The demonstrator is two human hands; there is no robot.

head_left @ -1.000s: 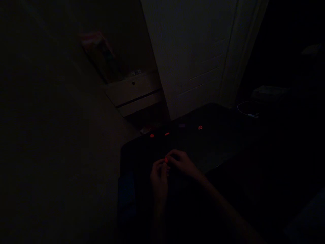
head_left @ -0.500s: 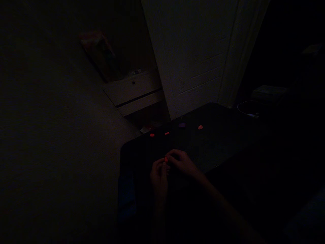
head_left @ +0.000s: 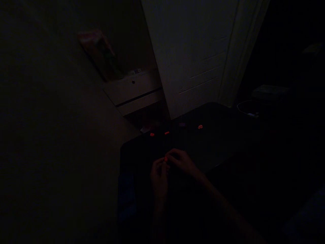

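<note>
In the dim head view, my left hand [head_left: 159,174] and my right hand [head_left: 181,160] meet over the dark table [head_left: 210,149]. Both sets of fingers pinch a small bright orange-red piece [head_left: 166,158], whose exact shape is too small and dark to make out. Beyond the hands lie a rounded orange-red piece [head_left: 152,135], a short orange-red bar [head_left: 167,133] and a ring-like orange piece [head_left: 200,127]. A dark purple block [head_left: 182,125] sits between the bar and the ring-like piece.
A flat blue item [head_left: 126,195] lies at the table's left edge. Behind stand a pale door [head_left: 193,61] and a white drawer unit [head_left: 138,88]. At the right a white cable [head_left: 243,102] runs near a pale box-like object [head_left: 270,89]. A wall rises on the left.
The picture has grown slightly darker. Both hands keep nearly the same place and grip on the small orange-red piece; the other pieces have not moved.
</note>
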